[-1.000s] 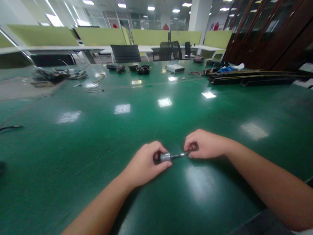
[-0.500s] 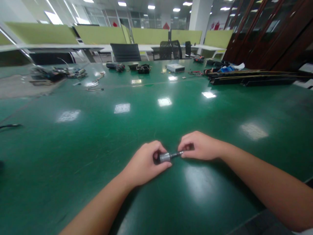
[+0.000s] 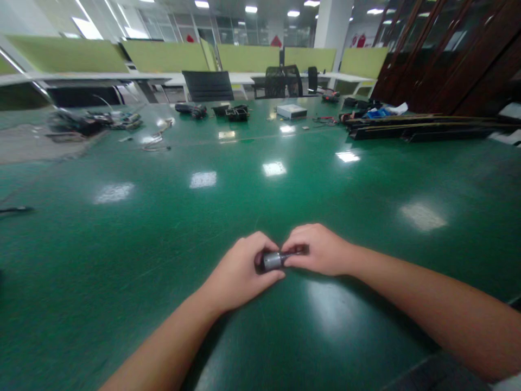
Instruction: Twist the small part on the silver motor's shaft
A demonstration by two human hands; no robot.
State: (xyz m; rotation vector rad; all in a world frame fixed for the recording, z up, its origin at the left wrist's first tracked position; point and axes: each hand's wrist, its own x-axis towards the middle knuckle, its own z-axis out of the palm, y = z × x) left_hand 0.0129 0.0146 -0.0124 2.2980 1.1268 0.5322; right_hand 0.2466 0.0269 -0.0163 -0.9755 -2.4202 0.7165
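Note:
My left hand (image 3: 240, 271) is closed around the black handle of a small tool with a silver metal collar (image 3: 272, 260), held just above the green table (image 3: 163, 228). My right hand (image 3: 317, 251) pinches the thin dark shaft that sticks out of the collar. The two hands almost touch, and only a short bit of the shaft shows between them. Both forearms reach in from the bottom edge.
Far across the table lie a white box (image 3: 291, 111), black parts (image 3: 237, 113), a dark tool (image 3: 191, 109), loose cables (image 3: 157, 141) and a cluttered pile (image 3: 93, 122) at the left. Long black rails (image 3: 419, 130) lie at the right. Office chairs (image 3: 208, 86) stand behind.
My right hand has slid left along the shaft toward my left hand, so much less of the shaft shows. My left hand has stayed in place.

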